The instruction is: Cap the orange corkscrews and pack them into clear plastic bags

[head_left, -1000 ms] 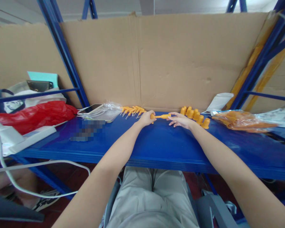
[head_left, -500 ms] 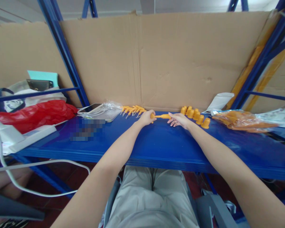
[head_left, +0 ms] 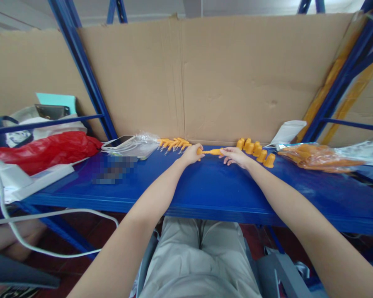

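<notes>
A yellow plastic threaded piece lies level between my two hands, just above the blue tabletop. My left hand is closed around its left end, where a yellow knob shows at the fingertips. At the thicker right end, my right hand pinches it between thumb and fingers, the other fingers loosely curled. Beside my left hand lies a row of yellow handles with twisted metal wires, like corkscrews. Several yellow bell-shaped caps stand in two rows just beyond my right hand.
A clear bag of orange pieces lies at right. On the left are a phone, a red plastic bag and a white power strip with a hanging cable. A cardboard panel closes the back between blue posts.
</notes>
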The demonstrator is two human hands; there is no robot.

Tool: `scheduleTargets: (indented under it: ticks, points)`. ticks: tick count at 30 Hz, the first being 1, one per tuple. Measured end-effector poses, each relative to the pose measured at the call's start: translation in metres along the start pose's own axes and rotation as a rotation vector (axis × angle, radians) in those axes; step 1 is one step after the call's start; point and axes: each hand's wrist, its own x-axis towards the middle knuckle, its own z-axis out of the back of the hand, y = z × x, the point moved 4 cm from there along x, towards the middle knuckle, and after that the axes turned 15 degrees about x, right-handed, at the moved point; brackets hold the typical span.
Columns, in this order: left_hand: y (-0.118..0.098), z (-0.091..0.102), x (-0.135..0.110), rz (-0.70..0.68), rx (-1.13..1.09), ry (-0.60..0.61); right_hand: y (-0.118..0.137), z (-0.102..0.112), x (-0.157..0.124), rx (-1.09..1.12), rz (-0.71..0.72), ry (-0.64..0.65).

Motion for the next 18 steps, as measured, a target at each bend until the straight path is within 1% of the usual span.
scheduleTargets:
  ticks: [6,9,13,14,16,18]
  points:
    - [0.001,-0.002,0.002,-0.018,0.005,-0.01,-0.002,-0.001,0.001,0.018,-0.017,-0.017]
    - [0.004,-0.004,0.004,-0.025,0.025,-0.01,-0.002,0.001,0.001,0.033,-0.021,0.0]
    - [0.007,-0.008,0.007,-0.05,0.014,-0.061,-0.003,0.002,0.005,0.069,0.008,0.032]
    - [0.008,-0.009,0.008,-0.059,-0.012,-0.075,-0.004,0.003,0.008,0.078,0.031,0.01]
    - [0.009,-0.011,0.009,-0.074,-0.06,-0.088,-0.004,0.007,0.014,0.078,0.114,-0.075]
    - [0.01,-0.013,0.009,-0.078,-0.06,-0.082,-0.003,0.013,0.019,-0.009,0.228,-0.187]
